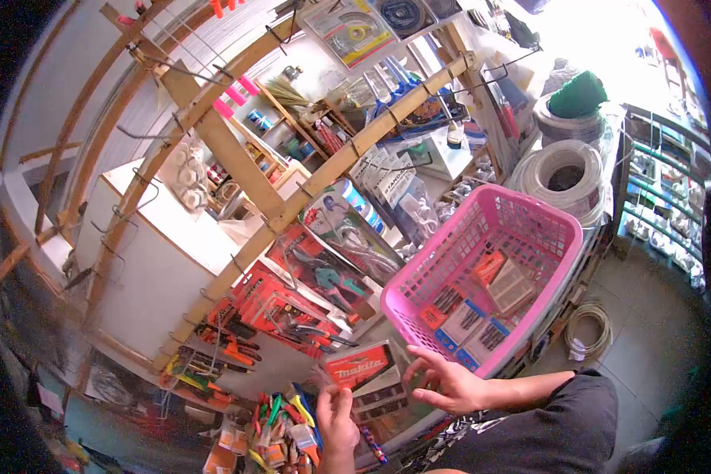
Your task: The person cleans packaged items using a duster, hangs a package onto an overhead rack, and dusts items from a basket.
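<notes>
My left hand (338, 417) pinches the left edge of a clear plastic blister pack (361, 368) with a red Makita label. Dark pieces show through the lower part of the pack, too blurred to name. My right hand (452, 385) is at the pack's right side, fingers apart; whether a fingertip touches the plastic I cannot tell. Just beyond my right hand stands a pink plastic basket (393, 310). Inside it lie several small packs, among them a red-and-clear pack (507, 283) and a blue-edged pack (461, 322).
A wooden rack (324, 178) with wire hooks crosses the view. Carded tools (280, 304) hang at its lower part. Paintbrushes (288, 434) bunch near my left hand. Coiled hose (561, 175) is stacked beyond the basket, and another coil (588, 332) rests on the tiled floor.
</notes>
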{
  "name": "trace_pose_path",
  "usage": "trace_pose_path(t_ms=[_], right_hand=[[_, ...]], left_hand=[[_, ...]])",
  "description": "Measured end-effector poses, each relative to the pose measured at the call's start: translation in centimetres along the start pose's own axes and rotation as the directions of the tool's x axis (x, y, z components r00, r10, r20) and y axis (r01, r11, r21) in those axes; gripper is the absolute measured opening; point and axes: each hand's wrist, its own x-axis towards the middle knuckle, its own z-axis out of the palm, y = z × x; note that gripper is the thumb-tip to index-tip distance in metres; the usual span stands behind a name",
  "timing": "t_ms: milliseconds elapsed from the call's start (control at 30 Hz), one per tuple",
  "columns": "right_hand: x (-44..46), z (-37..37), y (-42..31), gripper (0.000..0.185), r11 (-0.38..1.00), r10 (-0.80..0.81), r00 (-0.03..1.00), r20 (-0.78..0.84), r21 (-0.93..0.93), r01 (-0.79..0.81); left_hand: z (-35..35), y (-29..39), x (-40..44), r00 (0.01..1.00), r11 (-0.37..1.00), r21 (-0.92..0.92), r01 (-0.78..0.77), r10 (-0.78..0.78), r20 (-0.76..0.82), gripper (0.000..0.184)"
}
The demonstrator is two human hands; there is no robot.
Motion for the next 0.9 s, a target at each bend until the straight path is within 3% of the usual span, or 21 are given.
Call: trace_pose_path(t_ms=[33,67,167,300,367,467,567,700,800,900], right_hand=[[0.2,-0.4,-0.3,0.061,0.994,-0.078,0.996,-0.041,-0.076,0.075],[0.7,-1.2,0.0,0.061,0.920,-0.251,0.967,-0.029,-0.319,0.229],[1.5,-2.4,-1.2,0.059,0.728,-0.370,0.926,0.080,-0.594,0.342],[2.5,-3.7,-4.3,0.061,0.588,-0.389,0.913,0.126,-0.729,0.350],[3.2,-4.3,-6.1,0.071,0.503,-0.374,0.915,0.151,-0.796,0.337],[4.1,-5.4,-8.4,0.081,0.361,-0.400,0.902,0.161,-0.877,0.317],[4.8,-6.4,-11.7,0.080,0.250,-0.452,0.879,0.153,-0.924,0.289],[6.3,-8.4,-15.3,0.084,0.059,-0.540,0.815,0.209,-0.957,0.285],[7.1,-10.1,-18.4,0.083,-0.112,-0.590,0.769,0.248,-0.968,0.225],[8.0,-11.7,-20.3,0.084,-0.102,-0.665,0.716,0.214,-0.975,0.197]], left_hand=[[0.7,0.8,0.5,0.999,1.000,-0.008,-0.020,0.020,0.042,0.008],[1.4,1.5,0.9,0.996,0.999,-0.019,-0.038,0.039,0.082,0.008],[2.9,2.8,1.9,0.983,0.996,-0.065,-0.055,0.066,0.173,0.008],[7.1,7.1,2.2,0.961,0.983,-0.180,0.027,0.024,0.277,0.013],[7.8,8.6,2.7,0.921,0.985,-0.170,-0.028,0.092,0.379,0.017],[9.6,10.8,3.5,0.904,0.985,-0.125,-0.119,0.159,0.396,0.014],[11.2,12.8,4.6,0.852,0.965,-0.055,-0.255,0.252,0.459,0.014],[14.0,15.9,5.4,0.827,0.959,-0.086,-0.268,0.275,0.490,0.015],[16.0,18.4,6.3,0.773,0.922,-0.017,-0.387,0.334,0.539,0.020],[18.4,21.1,8.0,0.717,0.889,0.055,-0.455,0.329,0.614,0.025]])
